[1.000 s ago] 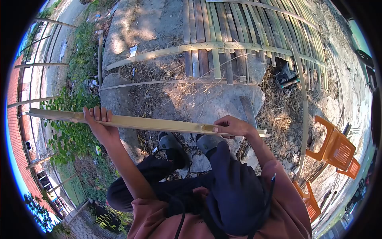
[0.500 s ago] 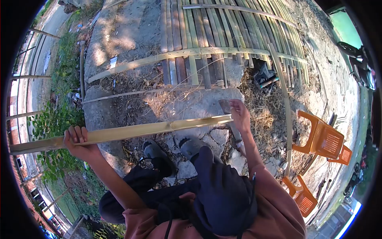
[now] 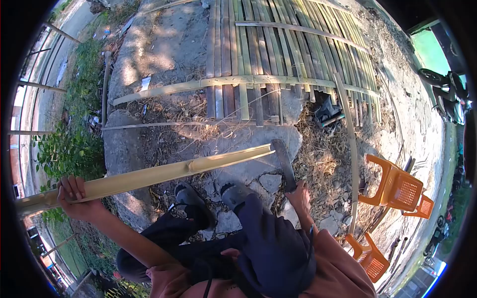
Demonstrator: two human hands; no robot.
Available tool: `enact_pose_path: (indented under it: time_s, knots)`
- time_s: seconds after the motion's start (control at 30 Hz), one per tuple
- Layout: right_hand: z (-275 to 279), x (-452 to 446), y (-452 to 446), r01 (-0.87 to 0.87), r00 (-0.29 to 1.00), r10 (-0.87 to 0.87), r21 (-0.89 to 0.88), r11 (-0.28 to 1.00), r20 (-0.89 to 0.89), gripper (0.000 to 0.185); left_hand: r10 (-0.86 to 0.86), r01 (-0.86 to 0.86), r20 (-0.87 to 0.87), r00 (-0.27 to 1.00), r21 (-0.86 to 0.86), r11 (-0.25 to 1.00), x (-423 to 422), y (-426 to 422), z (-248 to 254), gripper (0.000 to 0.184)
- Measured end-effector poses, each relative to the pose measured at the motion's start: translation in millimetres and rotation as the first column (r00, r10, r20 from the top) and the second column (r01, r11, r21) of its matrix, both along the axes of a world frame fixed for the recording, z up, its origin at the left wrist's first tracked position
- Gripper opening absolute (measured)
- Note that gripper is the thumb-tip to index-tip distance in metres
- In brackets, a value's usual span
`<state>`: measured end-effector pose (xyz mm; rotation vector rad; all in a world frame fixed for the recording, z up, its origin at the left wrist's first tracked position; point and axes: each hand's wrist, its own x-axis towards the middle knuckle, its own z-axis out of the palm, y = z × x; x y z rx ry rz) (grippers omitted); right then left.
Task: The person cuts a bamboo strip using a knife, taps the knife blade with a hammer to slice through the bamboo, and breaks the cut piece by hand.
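A long split bamboo piece (image 3: pixel 144 180) slants across the view, its hollow inner side showing. My left hand (image 3: pixel 78 201) is wrapped round it near the far-left end. Down by my right knee, my right hand (image 3: pixel 300 199) is closed on a machete (image 3: pixel 283 163), whose dark blade points away from me. The blade's upper part is right at the bamboo's free end; whether they touch I cannot tell. My shoes (image 3: pixel 195 201) rest on broken concrete below the bamboo.
Ahead lies a row of bamboo slats (image 3: pixel 268 54) with a bamboo crosspiece (image 3: pixel 198 84) over it. A long strip (image 3: pixel 350 149) runs down the right side. Orange plastic chairs (image 3: pixel 395 186) stand at the right. Dry shavings (image 3: pixel 323 164) litter the ground; green plants (image 3: pixel 74 149) grow at the left.
My right hand has left the bamboo's end and moved down to the machete's handle. The bamboo has shifted left and tilts more, with my left hand lower and further left.
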<state>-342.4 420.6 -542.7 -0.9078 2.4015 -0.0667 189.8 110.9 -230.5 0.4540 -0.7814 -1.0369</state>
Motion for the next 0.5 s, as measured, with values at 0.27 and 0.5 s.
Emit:
enact_pose_path:
  time_s: [0.27, 0.5]
  knots:
    - [-2, 3, 23, 0.146, 0.988, -0.145, 0.012, 0.989, -0.059, 0.086, 0.173, -0.166, 0.101, 0.980, -0.069, 0.984, 42, 27, 24, 0.018]
    - [-16, -22, 54, -0.112, 0.992, 0.118, -0.127, 0.986, 0.043, 0.057, 0.381, -0.377, 0.045, 0.923, -0.086, 0.922, 43, 36, 16, 0.009]
